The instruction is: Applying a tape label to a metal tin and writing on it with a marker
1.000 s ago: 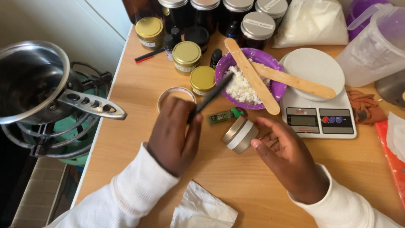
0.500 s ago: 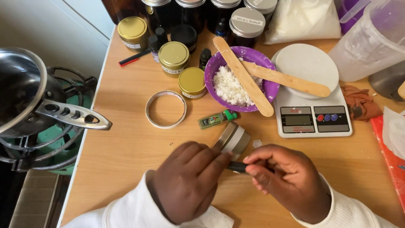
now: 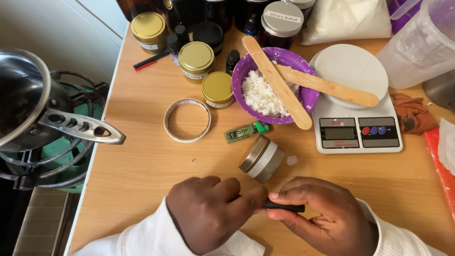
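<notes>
My left hand (image 3: 213,215) and my right hand (image 3: 320,220) meet near the table's front edge. Both are closed on a short black marker (image 3: 286,206) that lies level between them. My left fingers cover its left end, and my right thumb and fingers pinch the rest. Just beyond the hands a small round silver tin (image 3: 262,159) lies tilted on its side on the wooden table (image 3: 142,161), touched by neither hand. A small white flake (image 3: 292,160) lies beside the tin.
A tape roll (image 3: 187,120), a small green bottle (image 3: 246,132), gold-lidded jars (image 3: 217,88), a purple bowl (image 3: 246,71) of white flakes with two wooden sticks (image 3: 277,80), a white scale (image 3: 358,132), a plastic jug (image 3: 422,42). A steel pot (image 3: 28,104) sits left on a burner.
My right hand has let go of the tin, which now lies on the table. My left hand brought the marker from over the tape roll down to the front edge, where both hands grip it.
</notes>
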